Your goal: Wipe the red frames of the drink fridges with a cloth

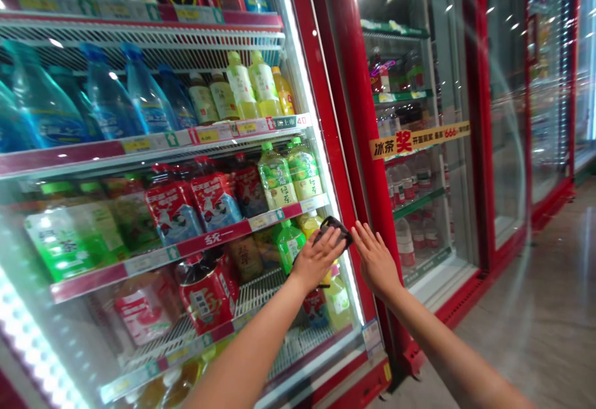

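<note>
My left hand reaches toward the right edge of a lit drinks cooler, its fingers over a black object that I cannot make out fully. My right hand lies flat with fingers stretched out, against or just before the red frame at the cooler's edge, and holds nothing. Just left of my left hand stands a green-capped bottle on a shelf. Above it are two green tea bottles. Whether the left fingers grip the black object or only rest on it is unclear.
Shelves carry blue bottles, red drink packs and a red-labelled bottle pack. A second glass-doored cooler with a yellow strip stands at the right, with more coolers behind. Grey floor shows at the lower right.
</note>
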A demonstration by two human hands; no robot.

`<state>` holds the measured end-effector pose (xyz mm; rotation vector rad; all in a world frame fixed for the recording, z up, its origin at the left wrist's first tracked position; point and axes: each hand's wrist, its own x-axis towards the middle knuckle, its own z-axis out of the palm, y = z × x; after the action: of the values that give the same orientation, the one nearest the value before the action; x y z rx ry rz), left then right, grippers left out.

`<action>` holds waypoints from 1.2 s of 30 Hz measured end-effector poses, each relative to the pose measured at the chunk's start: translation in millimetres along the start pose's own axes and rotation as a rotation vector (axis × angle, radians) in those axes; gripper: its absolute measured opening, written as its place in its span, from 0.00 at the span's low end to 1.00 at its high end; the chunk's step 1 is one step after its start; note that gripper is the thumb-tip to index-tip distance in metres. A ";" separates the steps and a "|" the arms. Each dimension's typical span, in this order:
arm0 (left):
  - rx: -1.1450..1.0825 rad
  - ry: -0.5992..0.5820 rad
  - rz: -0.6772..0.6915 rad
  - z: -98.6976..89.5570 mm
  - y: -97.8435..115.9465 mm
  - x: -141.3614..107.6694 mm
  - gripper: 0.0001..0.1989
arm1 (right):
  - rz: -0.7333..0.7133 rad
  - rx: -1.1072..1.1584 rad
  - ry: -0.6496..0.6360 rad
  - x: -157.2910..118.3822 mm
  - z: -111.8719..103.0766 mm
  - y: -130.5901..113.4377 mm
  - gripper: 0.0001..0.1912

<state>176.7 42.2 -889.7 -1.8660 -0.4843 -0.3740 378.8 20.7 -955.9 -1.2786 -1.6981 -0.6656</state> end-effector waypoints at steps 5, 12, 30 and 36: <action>-0.057 -0.021 -0.201 0.6 -27.7 64.0 0.35 | 0.092 0.116 0.079 3.8 -3.6 10.6 0.41; -0.082 -0.018 0.037 30.2 23.4 28.0 0.24 | 0.125 0.241 0.229 -12.3 -0.8 19.6 0.34; -0.415 -0.146 -0.206 28.5 81.1 10.7 0.28 | 0.091 0.322 0.168 -29.4 -7.8 15.7 0.30; -0.240 -0.094 -0.511 16.0 37.8 14.8 0.34 | 0.073 0.391 0.235 -32.1 -7.6 6.5 0.29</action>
<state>208.8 48.1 -918.6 -1.9809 -1.0240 -0.7106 389.9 1.6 -981.2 -0.9422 -1.4905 -0.3967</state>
